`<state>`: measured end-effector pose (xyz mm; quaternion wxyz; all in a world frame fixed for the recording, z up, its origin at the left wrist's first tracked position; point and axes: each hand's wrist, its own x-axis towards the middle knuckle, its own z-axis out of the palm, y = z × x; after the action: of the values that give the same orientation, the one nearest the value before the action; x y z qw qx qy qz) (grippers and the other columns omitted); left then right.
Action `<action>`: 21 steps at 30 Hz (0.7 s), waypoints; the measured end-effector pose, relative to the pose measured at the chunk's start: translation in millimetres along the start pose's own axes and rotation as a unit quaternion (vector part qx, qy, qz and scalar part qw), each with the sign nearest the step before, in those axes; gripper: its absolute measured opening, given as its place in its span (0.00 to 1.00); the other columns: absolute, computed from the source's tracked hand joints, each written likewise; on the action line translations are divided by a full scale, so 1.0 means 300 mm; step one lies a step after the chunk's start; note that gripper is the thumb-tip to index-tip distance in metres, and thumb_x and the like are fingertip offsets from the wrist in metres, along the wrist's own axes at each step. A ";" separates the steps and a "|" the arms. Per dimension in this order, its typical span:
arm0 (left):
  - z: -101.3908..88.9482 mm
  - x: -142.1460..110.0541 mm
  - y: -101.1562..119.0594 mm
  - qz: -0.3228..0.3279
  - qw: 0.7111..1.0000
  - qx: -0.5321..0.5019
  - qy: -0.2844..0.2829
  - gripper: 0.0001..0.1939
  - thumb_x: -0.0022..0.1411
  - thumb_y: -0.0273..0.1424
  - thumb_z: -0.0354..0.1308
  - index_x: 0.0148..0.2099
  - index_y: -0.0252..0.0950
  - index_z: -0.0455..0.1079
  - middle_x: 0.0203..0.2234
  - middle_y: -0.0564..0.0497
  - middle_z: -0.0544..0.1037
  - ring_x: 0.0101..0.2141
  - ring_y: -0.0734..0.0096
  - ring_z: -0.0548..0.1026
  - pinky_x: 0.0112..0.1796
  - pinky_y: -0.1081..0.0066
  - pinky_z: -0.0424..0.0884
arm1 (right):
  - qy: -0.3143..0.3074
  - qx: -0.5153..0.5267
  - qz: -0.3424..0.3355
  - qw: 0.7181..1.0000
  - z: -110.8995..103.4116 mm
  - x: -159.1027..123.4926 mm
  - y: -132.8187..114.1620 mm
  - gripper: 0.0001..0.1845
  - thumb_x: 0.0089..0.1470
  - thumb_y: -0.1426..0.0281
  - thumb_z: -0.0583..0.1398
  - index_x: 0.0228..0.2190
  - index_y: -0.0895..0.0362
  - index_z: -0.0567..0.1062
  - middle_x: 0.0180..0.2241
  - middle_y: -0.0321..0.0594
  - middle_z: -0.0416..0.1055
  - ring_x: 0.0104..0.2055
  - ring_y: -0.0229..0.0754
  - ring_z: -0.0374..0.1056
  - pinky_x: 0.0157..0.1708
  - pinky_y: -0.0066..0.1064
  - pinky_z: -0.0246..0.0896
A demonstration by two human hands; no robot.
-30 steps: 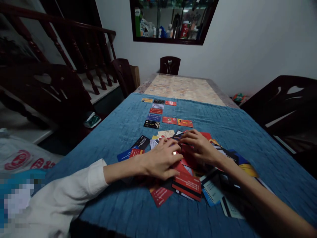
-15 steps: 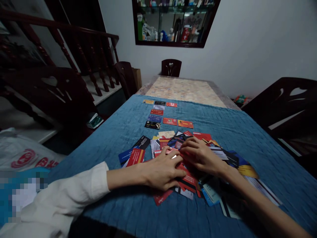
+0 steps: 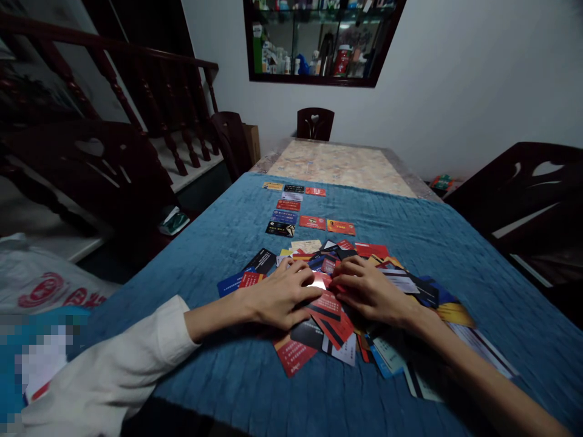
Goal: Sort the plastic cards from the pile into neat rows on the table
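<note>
A loose heap of plastic cards lies before me, red, black, blue and white ones overlapping. My left hand (image 3: 285, 294) rests on the heap's left side, its fingers spread over the cards. On the right side, my right hand (image 3: 367, 291) touches the cards with bent, slightly parted fingers. Between the hands lie a shiny red card (image 3: 325, 303) and others under it. Nearer me are a dark red card (image 3: 293, 353) and a white card (image 3: 341, 349). A blue card (image 3: 387, 355) pokes out below my right wrist. Cards beneath both palms are hidden.
Beyond the heap, single cards lie in short rows, among them a black card (image 3: 280, 229) and an orange card (image 3: 341, 227). A blue cloth (image 3: 204, 243) covers the near table. Dark chairs (image 3: 523, 200) flank it; a white plastic bag (image 3: 45, 279) is at left.
My left hand has shifted left and slightly away from me, uncovering red and dark cards near the middle. The dark red card near me shows more. My right hand has barely moved.
</note>
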<state>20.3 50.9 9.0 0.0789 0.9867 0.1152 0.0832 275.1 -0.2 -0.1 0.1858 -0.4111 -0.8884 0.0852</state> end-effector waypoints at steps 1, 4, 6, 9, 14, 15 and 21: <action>-0.001 -0.002 -0.003 -0.003 1.000 -0.001 0.000 0.18 0.63 0.38 0.58 0.54 0.40 0.70 0.45 0.42 0.72 0.48 0.51 0.66 0.50 0.50 0.63 | -0.004 -0.002 0.001 1.000 -0.002 -0.001 0.000 0.10 0.62 0.65 0.57 0.40 0.52 0.79 0.43 0.47 0.75 0.48 0.49 0.64 0.48 0.47 0.64; -0.006 -0.010 -0.015 -0.007 1.000 0.001 0.007 0.16 0.64 0.37 0.58 0.53 0.39 0.71 0.45 0.42 0.73 0.49 0.53 0.67 0.52 0.50 0.62 | -0.012 -0.008 0.004 1.000 -0.010 -0.004 -0.006 0.12 0.61 0.62 0.58 0.41 0.53 0.78 0.43 0.47 0.74 0.49 0.51 0.64 0.49 0.48 0.62; -0.010 -0.014 -0.025 -0.005 1.000 0.001 0.018 0.16 0.64 0.36 0.58 0.52 0.38 0.72 0.45 0.43 0.74 0.48 0.54 0.67 0.52 0.51 0.62 | -0.014 -0.013 0.008 1.000 -0.015 -0.003 -0.017 0.15 0.61 0.59 0.59 0.44 0.53 0.78 0.44 0.48 0.74 0.49 0.52 0.63 0.49 0.48 0.61; -0.018 -0.017 -0.040 -0.008 0.999 -0.012 0.034 0.13 0.63 0.35 0.58 0.47 0.38 0.74 0.42 0.44 0.76 0.47 0.56 0.68 0.52 0.54 0.62 | -0.024 -0.012 0.008 1.000 -0.019 0.001 -0.045 0.18 0.60 0.56 0.60 0.46 0.53 0.77 0.45 0.48 0.73 0.49 0.52 0.63 0.48 0.48 0.60; -0.028 -0.016 -0.052 -0.023 0.997 -0.049 0.046 0.10 0.63 0.34 0.57 0.44 0.39 0.76 0.38 0.46 0.79 0.46 0.58 0.70 0.50 0.57 0.62 | -0.032 -0.013 0.002 0.999 -0.001 0.011 -0.074 0.22 0.57 0.54 0.62 0.48 0.53 0.76 0.45 0.48 0.74 0.49 0.52 0.63 0.47 0.47 0.60; -0.029 -0.014 -0.054 -0.022 0.997 -0.058 0.048 0.10 0.63 0.33 0.57 0.43 0.39 0.77 0.37 0.47 0.80 0.46 0.58 0.70 0.50 0.58 0.62 | -0.026 -0.017 0.001 1.000 0.007 0.013 -0.072 0.20 0.58 0.56 0.62 0.48 0.53 0.75 0.45 0.48 0.74 0.49 0.52 0.63 0.47 0.47 0.60; -0.022 -0.005 -0.073 -0.025 0.990 -0.105 0.088 0.11 0.68 0.30 0.52 0.40 0.37 0.77 0.35 0.48 0.81 0.43 0.63 0.73 0.48 0.62 0.64 | 0.033 -0.040 0.010 0.999 0.058 0.018 -0.038 0.14 0.59 0.74 0.56 0.46 0.53 0.76 0.42 0.46 0.77 0.49 0.51 0.66 0.45 0.46 0.60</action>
<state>13.1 72.6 11.4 0.1740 0.9585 0.1369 0.1794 257.0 -3.6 -11.1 0.1973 -0.4299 -0.8802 0.0379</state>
